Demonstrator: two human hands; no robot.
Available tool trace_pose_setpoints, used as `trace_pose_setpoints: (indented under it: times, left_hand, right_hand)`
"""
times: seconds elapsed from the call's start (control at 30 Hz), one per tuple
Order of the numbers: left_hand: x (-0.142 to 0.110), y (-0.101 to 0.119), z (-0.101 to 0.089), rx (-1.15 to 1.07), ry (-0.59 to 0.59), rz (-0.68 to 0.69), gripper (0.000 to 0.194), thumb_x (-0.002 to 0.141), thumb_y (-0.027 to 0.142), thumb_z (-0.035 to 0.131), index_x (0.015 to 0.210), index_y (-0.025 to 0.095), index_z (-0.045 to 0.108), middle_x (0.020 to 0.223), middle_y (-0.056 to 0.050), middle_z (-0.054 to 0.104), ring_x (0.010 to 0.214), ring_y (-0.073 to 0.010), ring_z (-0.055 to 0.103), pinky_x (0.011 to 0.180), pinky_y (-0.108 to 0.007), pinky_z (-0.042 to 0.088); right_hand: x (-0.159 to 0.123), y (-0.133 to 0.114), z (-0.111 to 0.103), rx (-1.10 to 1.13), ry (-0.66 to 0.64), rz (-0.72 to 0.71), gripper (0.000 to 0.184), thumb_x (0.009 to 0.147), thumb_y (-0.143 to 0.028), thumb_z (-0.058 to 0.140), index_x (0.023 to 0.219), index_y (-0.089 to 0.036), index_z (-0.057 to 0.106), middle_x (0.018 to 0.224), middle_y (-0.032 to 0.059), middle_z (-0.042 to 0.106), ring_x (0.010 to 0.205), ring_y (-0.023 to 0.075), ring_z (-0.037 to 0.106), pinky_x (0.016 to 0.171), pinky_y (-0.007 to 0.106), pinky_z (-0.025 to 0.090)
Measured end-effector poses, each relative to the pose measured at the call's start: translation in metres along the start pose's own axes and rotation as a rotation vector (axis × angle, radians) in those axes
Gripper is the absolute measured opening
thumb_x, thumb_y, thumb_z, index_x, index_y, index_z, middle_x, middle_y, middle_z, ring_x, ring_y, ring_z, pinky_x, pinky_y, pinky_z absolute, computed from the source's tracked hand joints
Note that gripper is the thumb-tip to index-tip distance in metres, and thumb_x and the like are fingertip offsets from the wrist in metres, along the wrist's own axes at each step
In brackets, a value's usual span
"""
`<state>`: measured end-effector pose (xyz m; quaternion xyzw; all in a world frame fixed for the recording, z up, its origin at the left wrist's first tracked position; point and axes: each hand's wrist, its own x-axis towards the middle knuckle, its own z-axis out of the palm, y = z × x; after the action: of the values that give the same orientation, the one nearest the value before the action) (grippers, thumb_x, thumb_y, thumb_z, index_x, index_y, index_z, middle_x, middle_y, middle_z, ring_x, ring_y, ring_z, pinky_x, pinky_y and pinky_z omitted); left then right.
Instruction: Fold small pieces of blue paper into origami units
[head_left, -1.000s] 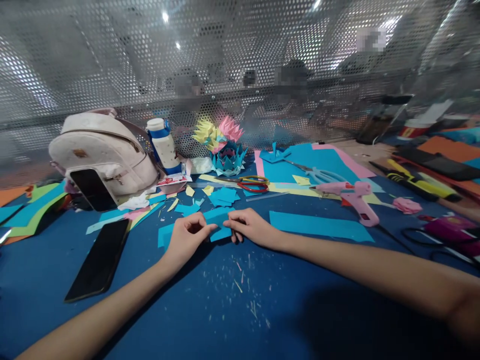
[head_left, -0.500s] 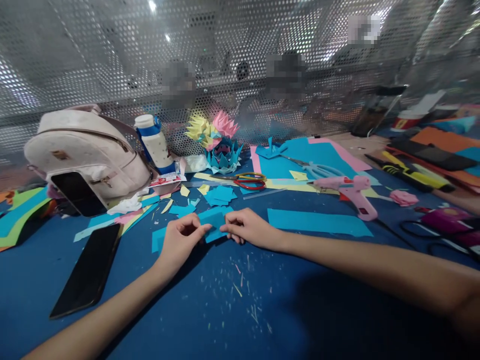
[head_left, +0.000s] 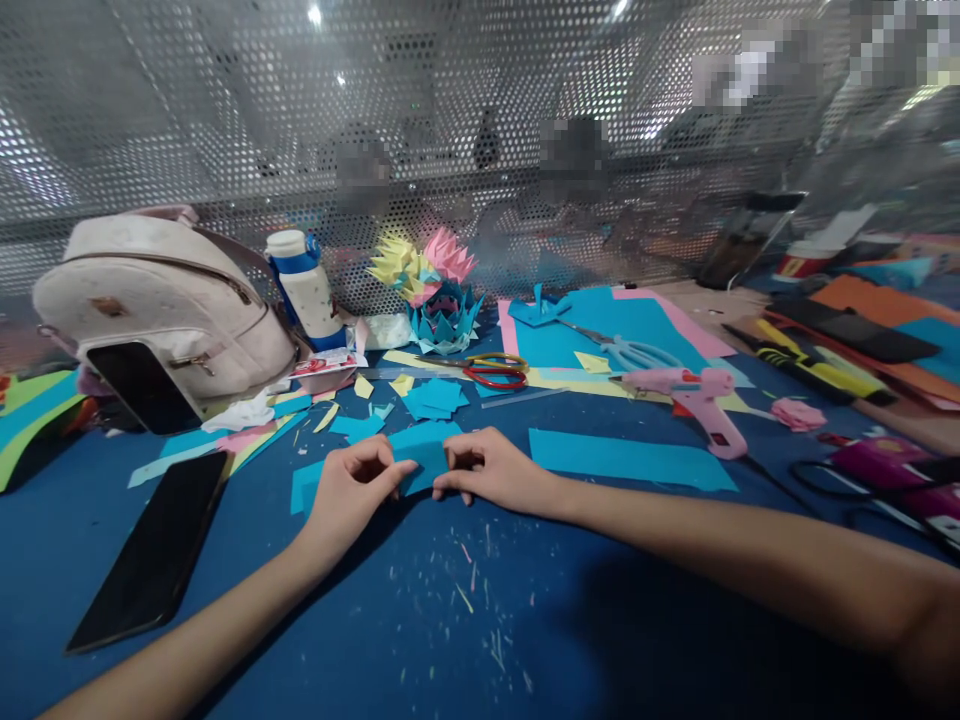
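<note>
Far L on the blue tbl [head_left: 360,620]: pale backpack [head_left: 165,300], 1 phone [head_left: 146,385] leaning on it, w/ a white bottle [head_left: 306,290] just beside. Your L hand [head_left: 352,485] pinches the blue paper [head_left: 421,452] at its L side, your R hand [head_left: 487,470] its R side, near tbl centre. R: pink glue gun [head_left: 694,395]. Perforated metal wall [head_left: 450,110] behind.

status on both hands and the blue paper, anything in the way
Left hand and right hand pinching blue paper between them. Small blue scraps just beyond. Nothing visible between the hands except the paper.
</note>
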<state>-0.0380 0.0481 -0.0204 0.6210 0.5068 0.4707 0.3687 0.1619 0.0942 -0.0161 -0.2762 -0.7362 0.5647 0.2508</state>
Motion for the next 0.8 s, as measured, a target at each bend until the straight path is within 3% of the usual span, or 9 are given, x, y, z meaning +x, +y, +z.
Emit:
trace_pose_setpoints:
  times: [0.27, 0.37, 0.47, 0.67, 0.8]
  left_hand:
    - [0.0, -0.0017, -0.0021, 0.036, 0.003, 0.012, 0.034, 0.077, 0.028, 0.066, 0.05, 0.017, 0.049, 0.051, 0.004, 0.048, 0.05, -0.0097, 0.045, 0.05, -0.022, 0.035]
    - [-0.0007, -0.0017, -0.0015, 0.046, -0.037, 0.012, 0.033, 0.078, 0.028, 0.066, 0.051, 0.017, 0.05, 0.054, 0.003, 0.048, 0.05, -0.0097, 0.045, 0.049, -0.022, 0.034]
    - [-0.0028, -0.0007, -0.0001, 0.054, -0.102, 0.051, 0.032, 0.078, 0.027, 0.066, 0.053, 0.017, 0.051, 0.055, 0.003, 0.048, 0.053, -0.0107, 0.046, 0.05, -0.023, 0.033]
    - [-0.0034, 0.0019, 0.0015, 0.041, -0.121, 0.007, 0.032, 0.078, 0.03, 0.067, 0.053, 0.017, 0.05, 0.054, 0.003, 0.048, 0.05, -0.0103, 0.044, 0.048, -0.023, 0.033]
    - [-0.0027, 0.0023, 0.002, 0.034, -0.145, 0.019, 0.033, 0.078, 0.03, 0.067, 0.053, 0.017, 0.05, 0.055, 0.003, 0.048, 0.052, -0.0106, 0.044, 0.05, -0.023, 0.033]
  right_hand:
    - [-0.003, -0.0055, -0.0032, -0.029, -0.041, -0.027, 0.036, 0.088, -0.041, 0.056, 0.064, -0.014, 0.057, 0.067, 0.0037, 0.068, 0.052, 0.0093, 0.058, 0.056, 0.022, 0.046]
    - [-0.0025, -0.0035, -0.0028, -0.107, 0.015, -0.069, 0.035, 0.079, -0.042, 0.066, 0.06, -0.015, 0.054, 0.053, -0.0018, 0.059, 0.052, 0.0112, 0.059, 0.052, 0.021, 0.043]
    - [-0.0021, -0.0004, -0.0008, -0.05, 0.068, -0.01, 0.04, 0.07, -0.045, 0.074, 0.058, -0.017, 0.049, 0.048, -0.0044, 0.055, 0.049, 0.0126, 0.06, 0.047, 0.021, 0.043]
    - [-0.0045, -0.0036, 0.0002, -0.065, 0.07, -0.007, 0.046, 0.087, -0.044, 0.056, 0.053, -0.017, 0.044, 0.049, -0.0008, 0.062, 0.047, 0.0097, 0.057, 0.055, 0.022, 0.043]
    - [-0.0064, -0.008, -0.0017, -0.035, 0.005, -0.012, 0.044, 0.09, -0.045, 0.051, 0.056, -0.016, 0.05, 0.048, -0.0003, 0.062, 0.047, 0.0102, 0.055, 0.054, 0.022, 0.042]
